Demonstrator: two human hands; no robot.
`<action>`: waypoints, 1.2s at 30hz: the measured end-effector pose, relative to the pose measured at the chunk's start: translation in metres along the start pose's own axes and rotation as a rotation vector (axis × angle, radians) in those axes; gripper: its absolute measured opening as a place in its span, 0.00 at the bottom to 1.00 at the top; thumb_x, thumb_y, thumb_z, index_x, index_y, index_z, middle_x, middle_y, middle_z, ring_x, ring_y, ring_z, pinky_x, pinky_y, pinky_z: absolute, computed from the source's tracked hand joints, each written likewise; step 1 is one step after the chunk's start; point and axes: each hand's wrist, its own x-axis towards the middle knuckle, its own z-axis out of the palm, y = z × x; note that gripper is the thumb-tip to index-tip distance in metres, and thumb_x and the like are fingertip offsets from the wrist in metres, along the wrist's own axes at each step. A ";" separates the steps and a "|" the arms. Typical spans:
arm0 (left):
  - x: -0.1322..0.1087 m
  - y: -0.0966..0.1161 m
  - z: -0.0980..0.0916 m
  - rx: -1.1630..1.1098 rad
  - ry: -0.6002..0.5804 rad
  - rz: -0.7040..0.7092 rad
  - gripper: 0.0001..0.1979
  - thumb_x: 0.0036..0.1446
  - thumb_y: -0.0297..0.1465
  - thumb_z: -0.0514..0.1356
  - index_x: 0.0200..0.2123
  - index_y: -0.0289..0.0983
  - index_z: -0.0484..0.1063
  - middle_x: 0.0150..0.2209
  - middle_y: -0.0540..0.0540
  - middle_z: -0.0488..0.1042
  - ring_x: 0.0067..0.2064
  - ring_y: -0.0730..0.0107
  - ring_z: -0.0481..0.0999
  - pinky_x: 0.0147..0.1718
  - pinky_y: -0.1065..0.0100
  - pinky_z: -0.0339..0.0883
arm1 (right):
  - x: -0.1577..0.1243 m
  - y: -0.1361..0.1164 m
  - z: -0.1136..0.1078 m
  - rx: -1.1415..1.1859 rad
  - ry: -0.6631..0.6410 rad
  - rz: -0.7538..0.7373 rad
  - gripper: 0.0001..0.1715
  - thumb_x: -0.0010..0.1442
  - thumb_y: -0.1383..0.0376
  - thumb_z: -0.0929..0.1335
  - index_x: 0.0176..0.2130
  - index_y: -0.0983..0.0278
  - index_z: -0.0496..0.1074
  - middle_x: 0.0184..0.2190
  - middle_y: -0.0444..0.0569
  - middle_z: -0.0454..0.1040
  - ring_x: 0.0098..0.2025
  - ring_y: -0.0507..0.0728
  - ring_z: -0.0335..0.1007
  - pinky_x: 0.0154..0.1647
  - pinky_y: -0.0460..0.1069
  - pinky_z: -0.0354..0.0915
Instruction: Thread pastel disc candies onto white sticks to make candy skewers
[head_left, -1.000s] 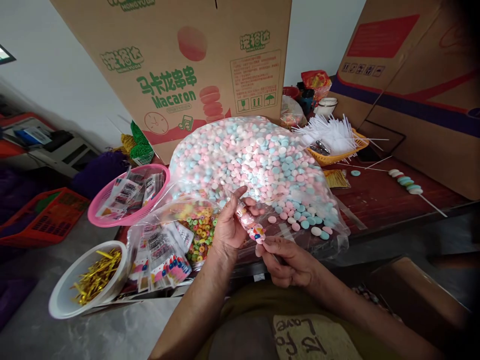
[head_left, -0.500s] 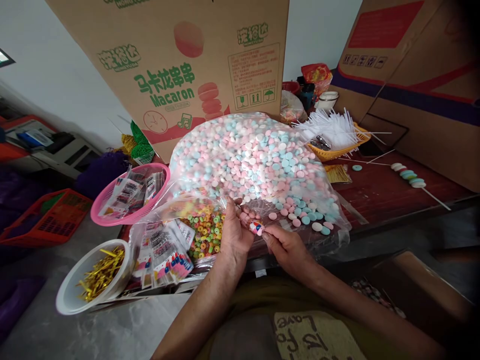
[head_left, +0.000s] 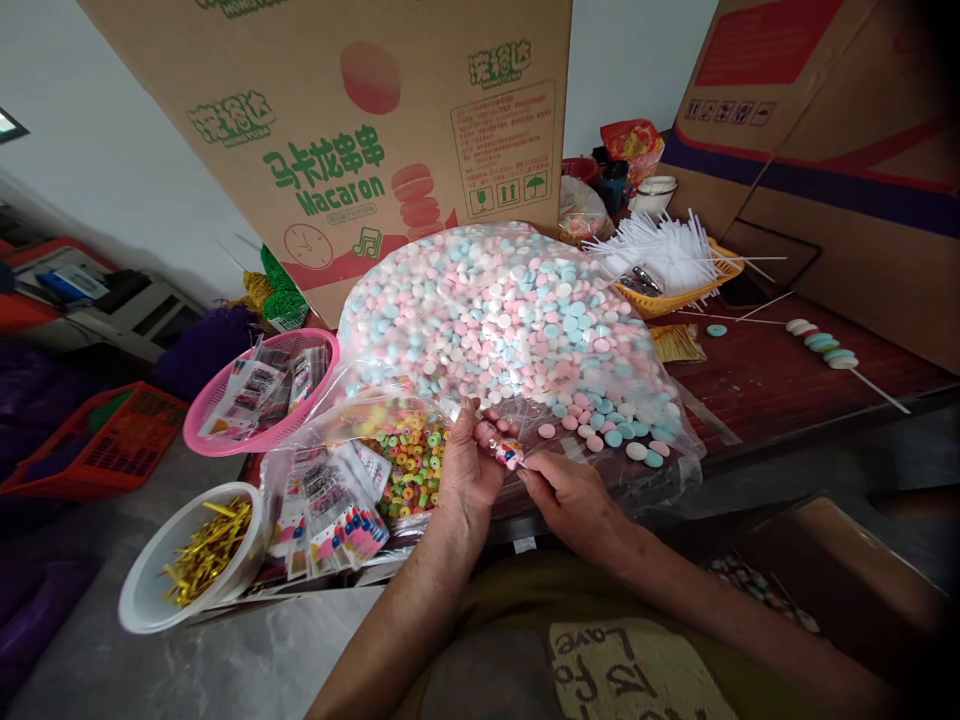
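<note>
My left hand (head_left: 468, 462) is closed around a candy skewer in a clear printed wrapper (head_left: 511, 453), its lower end showing. With thumb and forefinger, my right hand (head_left: 568, 497) pinches at that lower end; the fingertips hide whether they grip the stick or the film. Just beyond my hands lies a big clear bag of pink, blue and white candy discs (head_left: 487, 310), some loose at its opening. Left of my left hand are ring-shaped candies (head_left: 411, 462) in clear plastic and a fan of printed wrappers (head_left: 330, 515).
A white bowl of gold twist ties (head_left: 135, 590) and a pink basket of wrappers (head_left: 196, 425) stand at left. On the right are a yellow basket of white sticks (head_left: 660, 305) and an unwrapped candy skewer (head_left: 825, 345). A large macaron carton (head_left: 427, 100) stands behind.
More of the wrapped candy shows between my hands. My right hand has shifted slightly left and down, still pinching the lower end. The view has tilted a little.
</note>
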 end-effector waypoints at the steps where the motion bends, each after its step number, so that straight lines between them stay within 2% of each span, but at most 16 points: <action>1: 0.001 0.002 -0.002 -0.012 -0.003 -0.028 0.10 0.52 0.37 0.61 0.30 0.37 0.66 0.21 0.54 0.66 0.21 0.76 0.67 0.27 0.69 0.66 | -0.001 -0.003 -0.001 -0.003 -0.027 -0.032 0.10 0.60 0.64 0.60 0.31 0.65 0.67 0.26 0.47 0.70 0.28 0.52 0.64 0.29 0.47 0.59; 4: 0.003 0.008 -0.009 -0.076 -0.070 -0.134 0.13 0.58 0.40 0.53 0.31 0.36 0.67 0.20 0.53 0.64 0.19 0.77 0.64 0.22 0.71 0.62 | -0.001 -0.013 -0.010 0.131 -0.208 0.051 0.17 0.62 0.61 0.58 0.28 0.65 0.68 0.20 0.44 0.67 0.23 0.50 0.62 0.24 0.45 0.58; 5: 0.003 0.010 -0.012 -0.092 -0.098 -0.163 0.15 0.60 0.40 0.50 0.31 0.35 0.68 0.20 0.52 0.64 0.19 0.77 0.64 0.21 0.72 0.62 | 0.000 -0.015 -0.013 0.169 -0.228 0.092 0.19 0.63 0.61 0.58 0.26 0.65 0.67 0.18 0.43 0.66 0.21 0.49 0.61 0.23 0.45 0.58; 7: 0.003 0.011 -0.017 -0.099 -0.147 -0.208 0.18 0.61 0.40 0.47 0.33 0.34 0.69 0.20 0.51 0.65 0.19 0.77 0.63 0.23 0.71 0.63 | 0.003 -0.016 -0.017 0.174 -0.156 0.119 0.17 0.62 0.62 0.59 0.25 0.64 0.68 0.19 0.43 0.67 0.22 0.49 0.62 0.23 0.44 0.59; 9: 0.002 0.010 -0.021 -0.081 -0.179 -0.232 0.19 0.62 0.40 0.46 0.34 0.33 0.70 0.20 0.51 0.65 0.20 0.77 0.64 0.25 0.70 0.65 | 0.005 -0.013 -0.015 0.126 -0.048 0.062 0.10 0.59 0.64 0.62 0.28 0.64 0.69 0.22 0.44 0.70 0.25 0.50 0.65 0.26 0.45 0.60; 12: -0.001 0.005 -0.023 -0.055 -0.240 -0.271 0.19 0.61 0.41 0.47 0.35 0.34 0.70 0.19 0.51 0.65 0.21 0.75 0.66 0.26 0.70 0.66 | 0.004 -0.007 -0.004 0.101 0.003 -0.080 0.04 0.58 0.67 0.64 0.32 0.63 0.69 0.28 0.45 0.73 0.29 0.51 0.67 0.30 0.45 0.62; 16: -0.004 -0.001 -0.026 0.016 -0.301 -0.312 0.16 0.58 0.42 0.52 0.35 0.35 0.71 0.20 0.50 0.67 0.24 0.72 0.69 0.25 0.71 0.66 | -0.003 -0.003 0.006 -0.010 0.002 -0.302 0.09 0.59 0.72 0.59 0.32 0.64 0.66 0.31 0.50 0.72 0.34 0.53 0.68 0.34 0.47 0.63; 20: -0.016 -0.002 -0.032 0.199 -0.266 -0.356 0.19 0.52 0.47 0.57 0.32 0.35 0.71 0.21 0.49 0.69 0.23 0.72 0.70 0.21 0.73 0.64 | -0.013 -0.003 0.003 -0.132 -0.054 -0.380 0.11 0.57 0.74 0.58 0.27 0.63 0.61 0.25 0.48 0.67 0.29 0.53 0.62 0.29 0.47 0.59; 23: -0.037 0.004 -0.037 0.329 -0.275 -0.318 0.23 0.45 0.49 0.62 0.35 0.36 0.72 0.28 0.45 0.73 0.27 0.70 0.72 0.25 0.71 0.65 | -0.022 -0.002 -0.004 -0.106 -0.143 -0.382 0.11 0.56 0.75 0.58 0.25 0.62 0.58 0.23 0.45 0.63 0.26 0.52 0.59 0.26 0.46 0.56; 26: -0.059 0.011 -0.043 0.428 -0.350 -0.309 0.25 0.39 0.38 0.70 0.41 0.36 0.72 0.36 0.42 0.75 0.36 0.67 0.74 0.35 0.69 0.66 | -0.029 0.000 -0.007 -0.075 -0.200 -0.376 0.10 0.56 0.74 0.59 0.26 0.62 0.59 0.22 0.44 0.62 0.25 0.51 0.57 0.26 0.46 0.54; 29: -0.073 0.013 -0.050 0.497 -0.343 -0.313 0.26 0.38 0.29 0.71 0.44 0.39 0.71 0.39 0.44 0.74 0.41 0.66 0.73 0.39 0.69 0.64 | -0.032 0.001 -0.005 -0.076 -0.197 -0.403 0.10 0.56 0.73 0.59 0.25 0.62 0.59 0.21 0.43 0.61 0.24 0.51 0.55 0.25 0.47 0.52; 33: -0.080 0.006 -0.057 0.518 -0.310 -0.195 0.27 0.40 0.26 0.69 0.46 0.41 0.69 0.38 0.47 0.73 0.39 0.69 0.72 0.39 0.70 0.64 | -0.032 0.001 -0.002 -0.104 -0.193 -0.515 0.10 0.54 0.73 0.58 0.25 0.62 0.61 0.20 0.44 0.62 0.24 0.52 0.55 0.25 0.48 0.52; 36: -0.080 -0.002 -0.059 0.496 -0.221 -0.124 0.26 0.41 0.26 0.68 0.46 0.39 0.68 0.35 0.48 0.73 0.33 0.73 0.72 0.33 0.72 0.66 | -0.030 0.000 -0.003 -0.131 -0.196 -0.560 0.10 0.54 0.73 0.59 0.24 0.62 0.61 0.20 0.45 0.63 0.23 0.52 0.56 0.25 0.48 0.53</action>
